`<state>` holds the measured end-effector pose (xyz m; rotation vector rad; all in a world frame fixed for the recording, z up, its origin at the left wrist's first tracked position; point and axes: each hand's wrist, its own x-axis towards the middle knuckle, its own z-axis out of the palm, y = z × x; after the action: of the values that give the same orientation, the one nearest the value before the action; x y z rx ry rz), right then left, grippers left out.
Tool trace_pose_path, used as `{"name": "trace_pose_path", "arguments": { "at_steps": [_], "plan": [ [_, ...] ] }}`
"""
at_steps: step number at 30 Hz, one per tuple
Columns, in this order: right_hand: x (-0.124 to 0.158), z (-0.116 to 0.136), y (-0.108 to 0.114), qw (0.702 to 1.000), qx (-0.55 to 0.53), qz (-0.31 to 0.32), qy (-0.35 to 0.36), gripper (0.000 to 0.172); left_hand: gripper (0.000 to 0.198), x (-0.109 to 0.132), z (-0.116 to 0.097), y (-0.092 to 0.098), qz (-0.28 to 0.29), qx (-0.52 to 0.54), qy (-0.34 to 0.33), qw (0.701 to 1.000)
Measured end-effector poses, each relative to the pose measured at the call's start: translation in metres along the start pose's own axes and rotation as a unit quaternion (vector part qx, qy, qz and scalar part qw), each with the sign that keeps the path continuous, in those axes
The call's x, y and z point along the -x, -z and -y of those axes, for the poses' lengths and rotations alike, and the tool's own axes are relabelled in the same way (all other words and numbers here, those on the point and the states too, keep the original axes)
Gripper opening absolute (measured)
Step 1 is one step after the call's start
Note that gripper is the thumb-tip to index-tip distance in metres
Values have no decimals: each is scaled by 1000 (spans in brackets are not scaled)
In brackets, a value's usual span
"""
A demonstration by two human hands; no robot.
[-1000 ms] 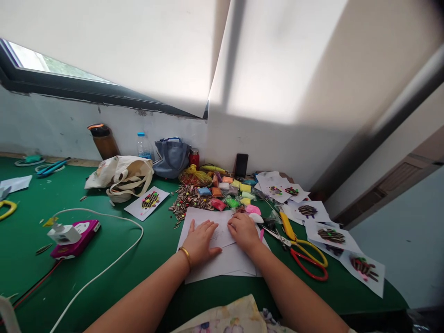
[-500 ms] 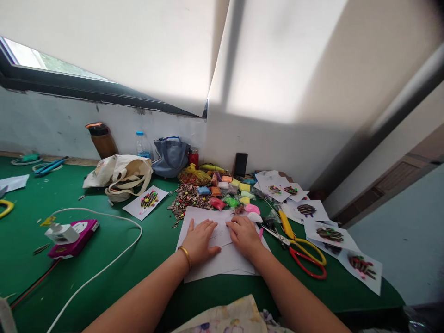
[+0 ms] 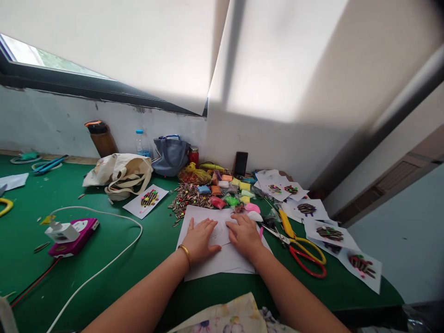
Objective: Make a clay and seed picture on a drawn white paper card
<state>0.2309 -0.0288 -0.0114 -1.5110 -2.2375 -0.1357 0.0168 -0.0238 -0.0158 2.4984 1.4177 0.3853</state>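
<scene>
Both my hands rest on a stack of white paper sheets point(image 3: 211, 264) lying on the green table point(image 3: 104, 249). My left hand point(image 3: 199, 239), with a gold bangle at the wrist, lies flat with fingers stretched out on the paper. My right hand point(image 3: 244, 235) lies beside it, fingers spread flat on a smaller sheet with a faint drawing point(image 3: 219, 235). Neither hand holds anything. A heap of sunflower seeds point(image 3: 185, 200) and small bags of coloured clay point(image 3: 225, 194) lie just beyond the paper.
Red and yellow scissors point(image 3: 305, 254) lie right of the paper, with finished seed pictures point(image 3: 333, 233) beyond. A pink power strip point(image 3: 71, 233) with a white cable point(image 3: 114, 259) sits at left. Bags point(image 3: 120, 175), bottles point(image 3: 100, 138) and a phone point(image 3: 241, 163) stand by the wall.
Both hands stay flat on the paper, almost still; the view has shifted slightly.
</scene>
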Motion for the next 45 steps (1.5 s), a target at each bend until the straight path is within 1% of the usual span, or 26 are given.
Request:
{"name": "trace_pose_path", "arguments": {
  "at_steps": [3, 6, 9, 11, 12, 15, 16, 18, 19, 21, 25, 28, 30, 34, 37, 40, 43, 45],
  "plan": [
    [2, 0, 3, 1000, -2, -11, 21, 21, 77, 0, -1, 0, 1, 5, 1, 1000],
    [5, 1, 3, 999, -7, -4, 51, 21, 77, 0, -2, 1, -2, 6, 2, 1000],
    [6, 0, 2, 1000, 3, -7, 22, 29, 77, 0, -2, 2, -1, 4, 6, 1000],
    [6, -1, 2, 1000, 1, -14, 6, 24, 78, 0, -2, 2, 1, 4, 5, 1000],
    [6, -1, 2, 1000, -4, -15, 11, 21, 78, 0, -2, 2, 2, 5, 4, 1000],
    [7, 0, 3, 999, -14, -6, 46, 21, 78, 0, -1, 1, 2, 6, 3, 1000],
    [7, 0, 3, 999, -11, -3, 50, 23, 78, 0, -1, 1, 1, 6, 3, 1000],
    [7, 1, 3, 999, 3, -2, 35, 30, 78, 0, -1, 0, -2, 6, 4, 1000],
    [7, 1, 2, 1000, 9, -5, 25, 29, 78, 0, -1, 0, -2, 7, 5, 1000],
    [7, 0, 3, 1000, 7, -12, 20, 22, 78, 0, -1, 0, 0, 9, 5, 1000],
    [8, 1, 5, 998, -6, -3, 58, 23, 77, 0, -2, 1, 0, 10, 6, 1000],
    [8, 3, 3, 999, 14, 12, 29, 33, 78, 0, -1, 1, 2, 8, 6, 1000],
    [7, 2, 1, 1000, 20, 18, 8, 36, 78, 0, -1, 2, 5, 7, 5, 1000],
    [7, -1, 1, 1000, 13, 8, 1, 41, 78, 0, -2, 3, 4, -2, 8, 1000],
    [8, -1, 2, 1000, -4, -10, 16, 35, 78, 0, -2, 2, 1, -1, 7, 1000],
    [8, 0, 1, 999, -13, 0, 29, 30, 78, 0, -1, 1, 2, 4, 4, 1000],
    [9, -1, 0, 1000, -4, 3, 5, 35, 78, 0, -2, 1, 2, 2, 6, 1000],
    [8, -1, -1, 1000, -2, -6, -1, 31, 79, 0, -2, 2, 4, 1, 10, 1000]
  ]
}}
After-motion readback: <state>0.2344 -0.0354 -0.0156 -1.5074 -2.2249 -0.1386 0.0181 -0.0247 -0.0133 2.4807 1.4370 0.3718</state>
